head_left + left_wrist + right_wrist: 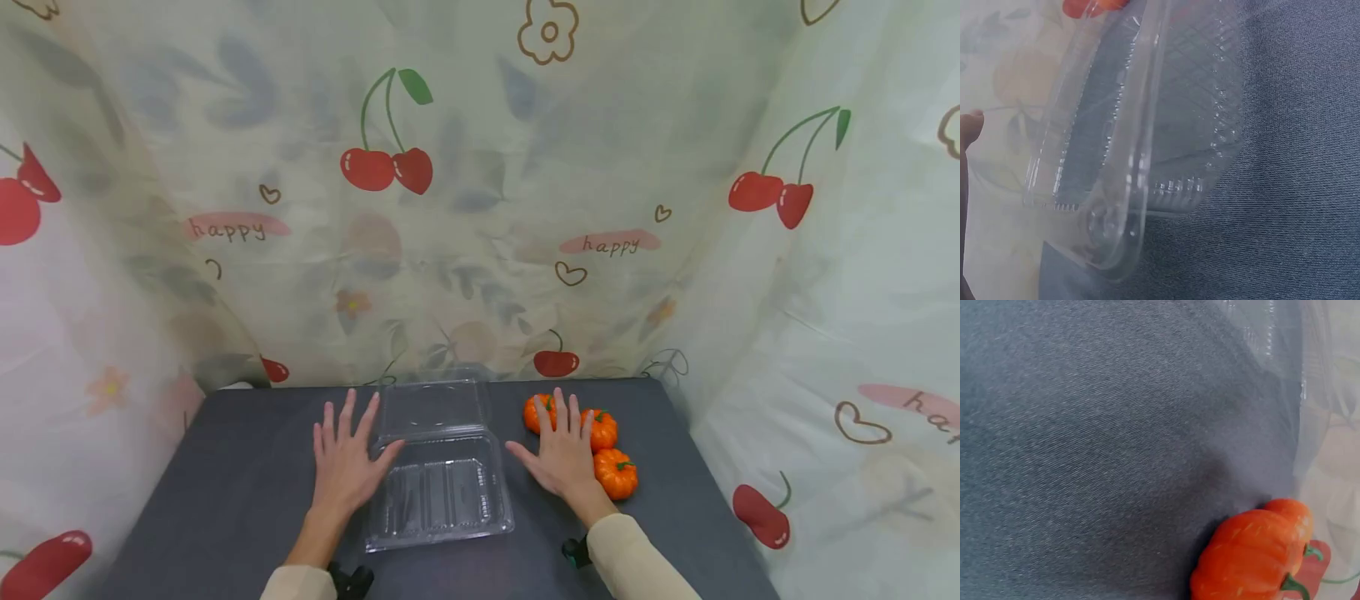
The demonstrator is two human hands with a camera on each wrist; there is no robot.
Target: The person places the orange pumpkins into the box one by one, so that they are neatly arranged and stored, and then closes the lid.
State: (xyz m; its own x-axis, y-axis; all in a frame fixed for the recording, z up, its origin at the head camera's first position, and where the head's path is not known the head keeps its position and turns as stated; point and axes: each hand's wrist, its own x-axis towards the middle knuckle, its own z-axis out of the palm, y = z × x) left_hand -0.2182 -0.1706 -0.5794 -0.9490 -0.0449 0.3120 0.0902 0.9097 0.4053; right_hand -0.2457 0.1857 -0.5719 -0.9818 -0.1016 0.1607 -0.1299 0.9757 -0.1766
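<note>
A transparent plastic clamshell box (438, 492) lies with its lid (435, 408) folded back, in the middle of the dark table. My left hand (347, 467), fingers spread and straight, is at the box's left side and holds nothing. The left wrist view shows the box wall (1138, 125) close up, with part of a finger (969, 128) at the left edge. My right hand (561, 458) is also spread, to the right of the box, and partly hides several small orange pumpkins (615, 475). Pumpkins (1241, 556) also appear low in the right wrist view, beyond any visible finger.
The dark grey tabletop (247, 492) reaches back to a hanging curtain (465, 250) printed with cherries and hearts. More of this cloth hangs at the left and right sides. Dark wrist-camera mounts (351, 579) show at both cuffs.
</note>
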